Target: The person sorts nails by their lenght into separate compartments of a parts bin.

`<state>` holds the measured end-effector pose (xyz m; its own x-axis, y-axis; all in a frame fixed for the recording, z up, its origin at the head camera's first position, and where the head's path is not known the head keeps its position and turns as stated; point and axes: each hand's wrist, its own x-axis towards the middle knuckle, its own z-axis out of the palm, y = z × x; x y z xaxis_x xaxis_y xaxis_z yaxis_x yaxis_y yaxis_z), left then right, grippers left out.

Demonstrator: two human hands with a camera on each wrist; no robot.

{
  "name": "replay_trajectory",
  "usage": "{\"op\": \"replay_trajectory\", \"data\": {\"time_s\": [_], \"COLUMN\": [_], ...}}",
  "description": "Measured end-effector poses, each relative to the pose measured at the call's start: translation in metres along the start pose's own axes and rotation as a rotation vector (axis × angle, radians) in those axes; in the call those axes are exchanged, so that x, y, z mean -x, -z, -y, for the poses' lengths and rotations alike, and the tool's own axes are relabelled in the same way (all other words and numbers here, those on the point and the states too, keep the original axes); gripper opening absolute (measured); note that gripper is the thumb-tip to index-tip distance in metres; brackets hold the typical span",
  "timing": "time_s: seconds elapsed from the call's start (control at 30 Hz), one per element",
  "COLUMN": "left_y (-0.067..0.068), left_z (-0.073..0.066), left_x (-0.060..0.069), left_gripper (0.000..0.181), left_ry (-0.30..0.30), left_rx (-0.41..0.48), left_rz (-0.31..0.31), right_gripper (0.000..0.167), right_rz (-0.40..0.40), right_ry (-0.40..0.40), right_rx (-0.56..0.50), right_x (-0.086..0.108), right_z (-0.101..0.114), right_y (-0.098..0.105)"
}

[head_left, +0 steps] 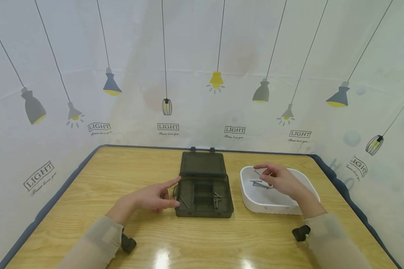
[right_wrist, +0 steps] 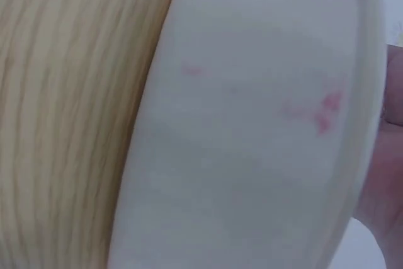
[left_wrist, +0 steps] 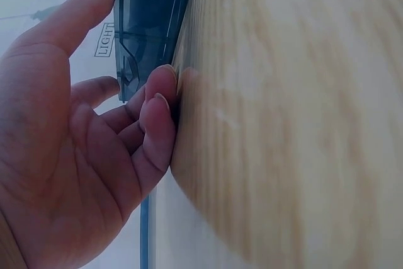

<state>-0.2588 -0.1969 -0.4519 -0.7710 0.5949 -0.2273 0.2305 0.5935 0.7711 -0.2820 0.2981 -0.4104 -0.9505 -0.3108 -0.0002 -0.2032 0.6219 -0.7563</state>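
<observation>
Pale sleeves [head_left: 94, 241]; smoky see-through box [head_left: 203, 188], lid [head_left: 202, 163] open

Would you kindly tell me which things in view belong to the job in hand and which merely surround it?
Apparently part of the job:
dark compartment box, lid open, touched by the left hand
white tray, right hand over it
thin metal pieces, some in each container

Just around it:
wooden table
lamp-print backdrop
black wrist devices

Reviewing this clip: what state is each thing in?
Case: open
Lid: swung back
Tray: upright, uncovered
Nails in case: loose, split between left and right sides
Nails in tray: loose, lying together
Left hand: touching case's left side
Right hand: above tray, pinching a nail
</observation>
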Motion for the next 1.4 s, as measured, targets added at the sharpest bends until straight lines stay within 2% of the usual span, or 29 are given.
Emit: {"op": "replay_trajectory", "data": {"time_s": [0.17, 0.43, 0.73, 1.1, 1.4], "left_y": [-0.001, 0.0, 0.0, 0.0, -0.001], "left_z": [0.002, 0.001, -0.002, -0.002, -0.001], "left_x": [-0.002, 0.0, 0.001, 0.002, 0.002], "left_gripper": [0.102, 0.098, 0.097, 0.098, 0.097], "left_ry": [-0.01, -0.009, -0.008, -0.001, -0.011], "left_rx": [-0.02, 0.005, 0.013, -0.003, 0.018], "left_rz": [0.007, 0.003, -0.001, -0.005, 0.0], "right_gripper": [0.047, 0.035, 0.036, 0.039, 0.04], "right_rz": [0.002, 0.018, 0.053, 0.072, 0.129], "right_ry": [0.043, 0.074, 0.125, 0.085, 0.068], "right_rx": [-0.061, -0.099, -0.141, -0.2, -0.362], "right_x": [-0.001, -0.005, -0.014, -0.023, -0.032], "right_z": [0.016, 0.032, 0.05, 0.073, 0.082], "right_y": [-0.008, -0.023, -0.044, -0.07, -0.092]}}
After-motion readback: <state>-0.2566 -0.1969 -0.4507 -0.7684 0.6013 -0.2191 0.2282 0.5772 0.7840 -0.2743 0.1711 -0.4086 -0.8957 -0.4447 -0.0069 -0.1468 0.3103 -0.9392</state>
